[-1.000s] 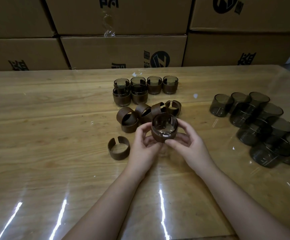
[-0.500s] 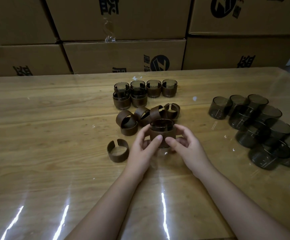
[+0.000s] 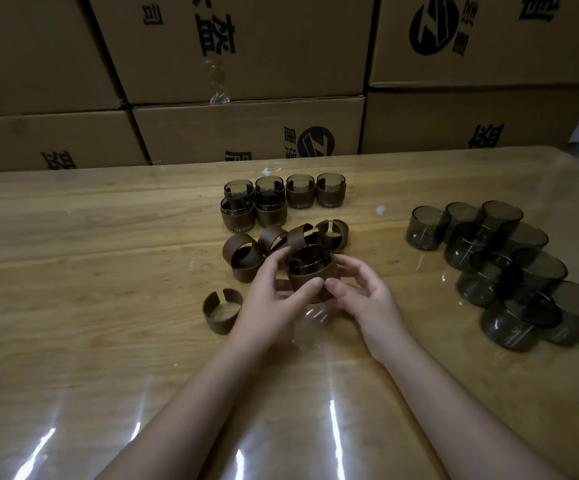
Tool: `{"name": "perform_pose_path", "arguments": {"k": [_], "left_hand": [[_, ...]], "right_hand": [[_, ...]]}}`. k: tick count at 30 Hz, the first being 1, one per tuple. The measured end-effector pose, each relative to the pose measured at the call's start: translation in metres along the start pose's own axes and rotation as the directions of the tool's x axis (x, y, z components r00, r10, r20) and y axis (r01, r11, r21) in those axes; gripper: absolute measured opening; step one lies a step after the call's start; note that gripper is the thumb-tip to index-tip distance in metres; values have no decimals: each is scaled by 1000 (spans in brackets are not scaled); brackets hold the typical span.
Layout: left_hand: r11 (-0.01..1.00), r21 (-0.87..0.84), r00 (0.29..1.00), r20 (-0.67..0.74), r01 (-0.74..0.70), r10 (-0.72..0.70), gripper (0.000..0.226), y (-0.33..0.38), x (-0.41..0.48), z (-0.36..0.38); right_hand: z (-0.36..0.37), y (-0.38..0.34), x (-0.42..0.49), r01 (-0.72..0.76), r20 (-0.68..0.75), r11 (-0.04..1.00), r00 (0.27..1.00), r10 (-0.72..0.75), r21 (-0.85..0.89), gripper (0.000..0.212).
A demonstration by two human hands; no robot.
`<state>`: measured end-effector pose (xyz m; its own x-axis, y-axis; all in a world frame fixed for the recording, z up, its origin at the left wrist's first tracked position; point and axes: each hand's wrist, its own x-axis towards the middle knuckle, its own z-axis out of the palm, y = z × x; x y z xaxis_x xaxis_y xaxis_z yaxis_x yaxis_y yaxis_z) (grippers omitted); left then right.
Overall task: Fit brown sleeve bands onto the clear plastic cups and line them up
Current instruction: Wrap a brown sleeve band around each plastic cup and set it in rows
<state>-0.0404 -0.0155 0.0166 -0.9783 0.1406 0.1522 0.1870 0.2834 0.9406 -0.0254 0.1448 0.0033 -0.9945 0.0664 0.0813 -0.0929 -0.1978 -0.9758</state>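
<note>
Your left hand (image 3: 274, 299) and right hand (image 3: 367, 299) pinch the banded cup (image 3: 310, 271) between curled fingers, thumbs meeting in front.

Glossy wooden table (image 3: 73, 271), stacked cardboard boxes (image 3: 246, 129) behind — black printed logos (image 3: 315, 142)

Banded cups (image 3: 300, 195) mid-table toward far edge; loose sleeve bands (image 3: 229, 251) just before them; bare cups (image 3: 468, 244) near right edge; cardboard boxes (image 3: 246, 129) behind table (image 3: 73, 271).

Bare forearms (image 3: 184, 410), left hand (image 3: 274, 306), right hand (image 3: 367, 303)
</note>
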Motion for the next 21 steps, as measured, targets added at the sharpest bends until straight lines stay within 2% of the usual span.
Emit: {"name": "perform_pose_path", "arguments": {"k": [2,6,8,10,12,16,21], "left_hand": [[995,96,998,54,-12,7,72,8,10,-7],[951,267,977,182,-156,110,72,31,39,-24],[936,300,977,163,-183,139,70,43,62,-35],[938,305,985,91,-165,144,65,51,92,-43],[935,328,991,77,-132,113,67,55,121,-48],[891,445,983,183,-88,6,77,43,166,-43],[867,482,979,201,-124,28,75,19,198,-26]], "right_hand": [[-1,-1,1,-18,2,1000,1000,18,26,36],[-3,-1,3,-43,-32,984,998,49,173,46],[-4,0,4,-61,-61,978,995,75,199,42],[-3,1,6,-67,-41,984,996,75,166,39],[-2,3,6,-70,-7,991,997,71,114,37],[-4,5,5,-72,33,996,997,71,42,21],[-5,6,4,-71,67,997,995,71,2,16]]}}
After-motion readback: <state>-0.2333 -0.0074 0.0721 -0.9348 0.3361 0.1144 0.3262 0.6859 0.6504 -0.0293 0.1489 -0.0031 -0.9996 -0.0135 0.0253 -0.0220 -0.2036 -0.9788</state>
